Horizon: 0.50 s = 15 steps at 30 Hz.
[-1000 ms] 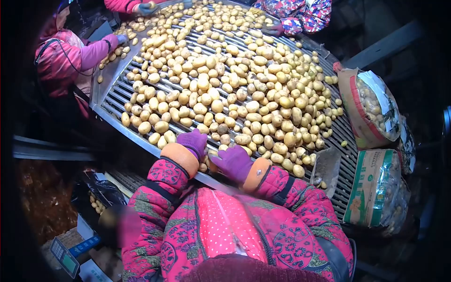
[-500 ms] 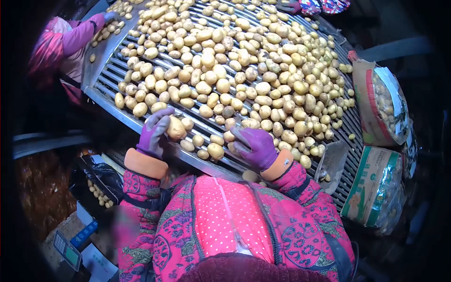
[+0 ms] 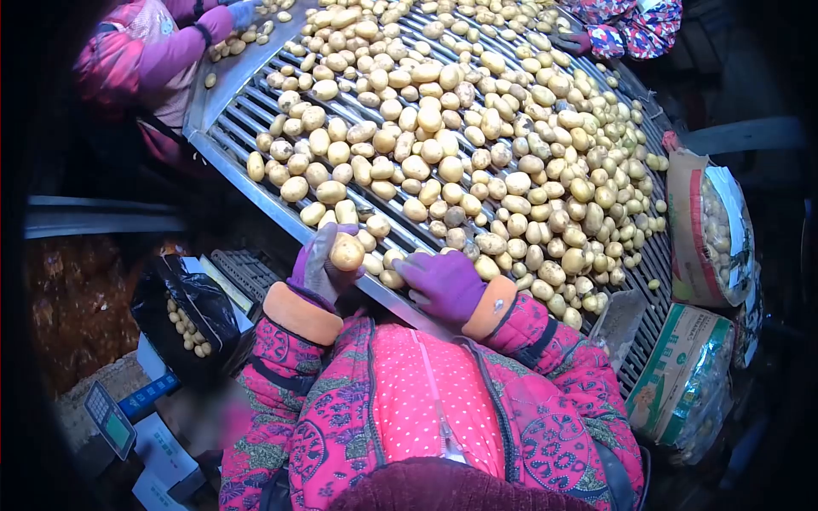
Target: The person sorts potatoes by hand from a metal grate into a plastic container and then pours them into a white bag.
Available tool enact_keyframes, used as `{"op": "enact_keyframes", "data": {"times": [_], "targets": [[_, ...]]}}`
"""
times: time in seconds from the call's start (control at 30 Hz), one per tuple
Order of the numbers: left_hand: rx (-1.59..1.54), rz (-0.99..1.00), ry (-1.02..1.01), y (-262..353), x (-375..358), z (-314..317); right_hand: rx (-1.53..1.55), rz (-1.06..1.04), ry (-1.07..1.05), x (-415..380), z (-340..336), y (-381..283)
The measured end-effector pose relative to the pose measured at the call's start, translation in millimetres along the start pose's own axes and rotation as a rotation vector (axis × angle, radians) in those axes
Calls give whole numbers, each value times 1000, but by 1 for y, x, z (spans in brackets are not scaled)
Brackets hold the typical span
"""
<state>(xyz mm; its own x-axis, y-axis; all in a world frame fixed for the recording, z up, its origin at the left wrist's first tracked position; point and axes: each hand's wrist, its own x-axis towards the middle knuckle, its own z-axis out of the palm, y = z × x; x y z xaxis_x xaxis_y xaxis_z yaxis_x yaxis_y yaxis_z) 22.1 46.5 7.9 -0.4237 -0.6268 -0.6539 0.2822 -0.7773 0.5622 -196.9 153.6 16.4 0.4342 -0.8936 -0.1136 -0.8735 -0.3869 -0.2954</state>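
Note:
My left hand (image 3: 319, 266), in a purple and grey glove, is closed round a pale yellow potato (image 3: 347, 253) at the near edge of the slatted metal table (image 3: 256, 204). Just right of it, my gloved right hand (image 3: 447, 283) is palm down over the slats. Its fingers point left and its thumb is apart from them, with the fingertips by a small potato (image 3: 392, 279); whether they touch it is hard to see. Many loose potatoes (image 3: 430, 119) spread over the slats beyond both hands.
Two people's sleeves, one purple (image 3: 175, 60) and one patterned (image 3: 635, 34), reach in at the far side. Filled bags (image 3: 711, 230) and a green-white carton-like pack (image 3: 677, 366) stand right. A black bag of potatoes (image 3: 217, 298) and a scale display (image 3: 111, 417) are lower left.
The view has shifted, so the table appears further right and lower. My left hand has turned with its potato and moved in from the edge; my right hand has come closer to it.

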Motion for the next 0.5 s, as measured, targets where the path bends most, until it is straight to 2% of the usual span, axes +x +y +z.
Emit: {"op": "enact_keyframes", "data": {"times": [0.03, 0.07, 0.1, 0.13, 0.2, 0.23, 0.33, 0.4, 0.43, 0.47, 0.5], "targets": [[2, -3, -4, -2, 3, -6, 334, 72, 121, -5, -3, 5], [350, 239, -88, 0, 4, -5, 667, 145, 242, -8, -5, 8], [477, 296, -162, -2, 1, -3, 1234, 347, 193, -7, -7, 10], [597, 362, -232, -4, -1, -1, 1404, 369, 167, -9, -7, 20], [-107, 25, -357, 2, 1, 10, 2047, 542, 137, -13, -16, 22], [-248, -117, -211, 1, 2, 18, 2102, 531, 166, -15, -12, 25], [-194, -224, -281, -2, 4, 28, 2234, 557, 252, -16, -19, 26], [37, -332, -337, -2, 10, 36, 2228, 583, 329, -14, -27, 24], [203, -246, -308, -6, 4, 42, 2059, 594, 372, -13, -35, 22], [260, -237, -371, 2, -1, 54, 1888, 600, 412, -11, -40, 22], [415, -136, -480, 0, 3, 59, 1581, 547, 455, -9, -39, 20]]}}
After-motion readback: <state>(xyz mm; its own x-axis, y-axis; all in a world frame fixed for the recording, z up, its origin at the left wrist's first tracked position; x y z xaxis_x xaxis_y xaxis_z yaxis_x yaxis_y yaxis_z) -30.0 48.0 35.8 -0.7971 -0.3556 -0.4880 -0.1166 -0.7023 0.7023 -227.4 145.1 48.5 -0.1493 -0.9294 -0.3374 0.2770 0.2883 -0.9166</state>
